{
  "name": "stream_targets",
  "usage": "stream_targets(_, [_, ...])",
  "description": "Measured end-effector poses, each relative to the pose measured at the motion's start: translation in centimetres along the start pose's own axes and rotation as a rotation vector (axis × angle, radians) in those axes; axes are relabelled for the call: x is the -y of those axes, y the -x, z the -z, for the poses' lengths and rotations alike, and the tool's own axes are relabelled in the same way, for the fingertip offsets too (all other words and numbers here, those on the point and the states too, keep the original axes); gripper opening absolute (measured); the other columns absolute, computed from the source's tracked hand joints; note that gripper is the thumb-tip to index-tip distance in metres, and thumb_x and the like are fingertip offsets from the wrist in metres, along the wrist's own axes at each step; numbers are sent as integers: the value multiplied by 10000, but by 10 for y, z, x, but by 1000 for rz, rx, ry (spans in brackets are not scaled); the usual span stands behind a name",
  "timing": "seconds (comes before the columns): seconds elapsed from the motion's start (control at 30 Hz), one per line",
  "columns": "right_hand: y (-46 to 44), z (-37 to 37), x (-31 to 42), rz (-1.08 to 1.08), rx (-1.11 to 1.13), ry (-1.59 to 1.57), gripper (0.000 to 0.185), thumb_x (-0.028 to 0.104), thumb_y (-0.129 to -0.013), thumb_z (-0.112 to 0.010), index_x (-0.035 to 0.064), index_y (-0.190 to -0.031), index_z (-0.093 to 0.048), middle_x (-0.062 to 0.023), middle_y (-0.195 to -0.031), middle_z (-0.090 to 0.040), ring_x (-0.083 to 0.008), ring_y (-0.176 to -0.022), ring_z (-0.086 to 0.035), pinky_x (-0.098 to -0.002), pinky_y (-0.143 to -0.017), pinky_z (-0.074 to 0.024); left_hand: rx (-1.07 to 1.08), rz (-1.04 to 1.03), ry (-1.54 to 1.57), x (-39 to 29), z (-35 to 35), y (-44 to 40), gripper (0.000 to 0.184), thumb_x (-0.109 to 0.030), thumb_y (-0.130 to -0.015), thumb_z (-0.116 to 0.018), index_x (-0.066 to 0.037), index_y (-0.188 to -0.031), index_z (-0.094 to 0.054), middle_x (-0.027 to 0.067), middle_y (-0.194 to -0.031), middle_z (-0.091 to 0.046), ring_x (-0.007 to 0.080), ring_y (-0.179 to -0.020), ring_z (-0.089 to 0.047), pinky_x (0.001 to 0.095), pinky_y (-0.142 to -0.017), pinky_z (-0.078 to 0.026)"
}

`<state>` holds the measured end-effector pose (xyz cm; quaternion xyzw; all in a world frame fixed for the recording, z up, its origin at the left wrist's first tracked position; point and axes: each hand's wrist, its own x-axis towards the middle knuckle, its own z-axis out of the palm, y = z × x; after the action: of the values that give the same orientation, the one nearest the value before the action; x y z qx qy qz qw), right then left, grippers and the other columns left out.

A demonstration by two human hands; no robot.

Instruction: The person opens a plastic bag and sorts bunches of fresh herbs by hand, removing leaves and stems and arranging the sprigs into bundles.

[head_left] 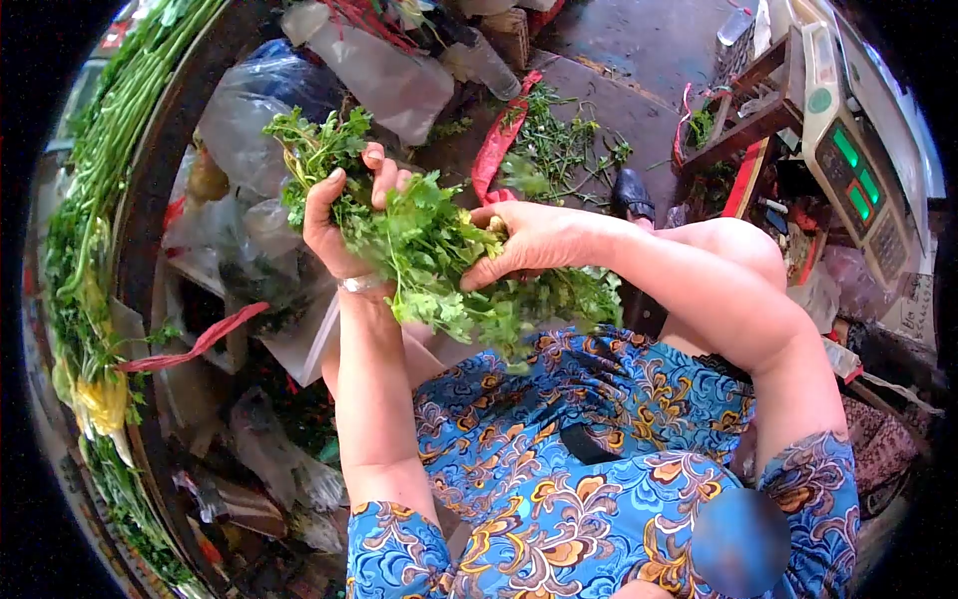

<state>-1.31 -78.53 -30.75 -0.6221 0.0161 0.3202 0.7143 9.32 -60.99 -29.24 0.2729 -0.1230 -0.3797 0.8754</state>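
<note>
A leafy bunch of coriander (419, 235) spreads between my two hands, above my lap. My left hand (344, 225), with a band at its wrist, is curled around the bunch from below, thumb and fingers upward. On the other side my right hand (534, 240) pinches part of the coriander between thumb and fingers; the leaves partly hide the fingertips. More green leaves hang below my right hand, over the patterned blue dress (579, 479).
Long green stalks (110, 150) line a shelf at the left, with a red ribbon (195, 339) hanging off it. Plastic bags (249, 125) fill the space beside it. Cut stems (569, 150) litter the floor. A digital scale (853, 175) stands at the right.
</note>
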Motion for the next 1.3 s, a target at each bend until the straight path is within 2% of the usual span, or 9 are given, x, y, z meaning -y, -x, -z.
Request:
stream_targets(0.23, [-7,21,-17,34,8,172,235,261,-736,-684,53,-815,-608,16,-694,-575,-88,-635,-487,-277,-578,-400,-194,-146,-21,-4,15,7,215,-170,-816,-495,-20,-970,-497,79,-932,-508,229,-929,-494,408,-929,-385])
stream_targets(0.37, [0,27,-13,2,46,155,223,246,-743,-683,47,-828,-629,16,-707,-591,-81,-641,-492,-266,-583,-403,-395,-208,-138,-7,18,8,154,-143,-880,-487,-18,-950,-543,78,-937,-595,259,-920,-589,446,-869,-460])
stream_targets(0.5, [5,36,-11,-37,51,174,274,238,-746,-695,36,-925,-650,1,-772,-623,-86,-703,-526,-262,-644,-429,-534,-166,-203,-18,35,7,146,-126,-904,-539,-6,-974,-584,84,-895,-631,229,-859,-614,334,-811,-490])
stream_targets(0.7, [28,46,6,-72,32,241,385,212,-758,-687,8,-1078,-625,-2,-913,-642,-89,-811,-544,-243,-744,-442,-710,-152,-63,-32,29,12,256,-221,-927,-545,8,-1015,-619,138,-954,-654,250,-881,-618,394,-788,-503])
stream_targets(1.07, [42,86,3,16,-144,185,386,170,-779,-690,15,-1123,-607,-11,-977,-649,-93,-868,-568,-248,-808,-452,-1273,-857,-497,-73,39,14,223,-99,-822,-706,-18,-914,-520,56,-717,-593,162,-605,-538,310,-545,-461])
stream_targets(1.2, [38,78,5,81,-195,149,377,189,-788,-678,8,-1111,-606,-29,-961,-653,-99,-857,-573,-261,-788,-463,-1126,-498,-686,-61,44,18,186,-113,-793,-740,-56,-862,-577,16,-716,-586,134,-613,-517,310,-554,-446])
stream_targets(1.23, [35,75,5,82,-247,269,377,193,-786,-675,1,-1103,-605,-42,-945,-655,-105,-848,-576,-266,-773,-468,-1080,-298,-710,-52,50,14,222,-152,-768,-771,-70,-896,-609,-8,-731,-586,118,-613,-511,308,-578,-445])
stream_targets(1.27, [32,70,6,80,-297,388,377,196,-784,-672,-6,-1095,-605,-55,-929,-658,-111,-839,-579,-271,-758,-473,-820,-178,-593,-35,77,11,292,-408,-758,-763,-154,-773,-618,-21,-744,-598,104,-607,-549,277,-514,-453])
stream_targets(1.3, [31,61,13,118,-304,468,385,195,-776,-670,-13,-1091,-599,-93,-899,-662,-121,-821,-584,-282,-739,-478,-829,-186,-638,-16,75,3,273,-365,-742,-787,-148,-775,-625,-15,-722,-609,112,-561,-562,283,-491,-478])
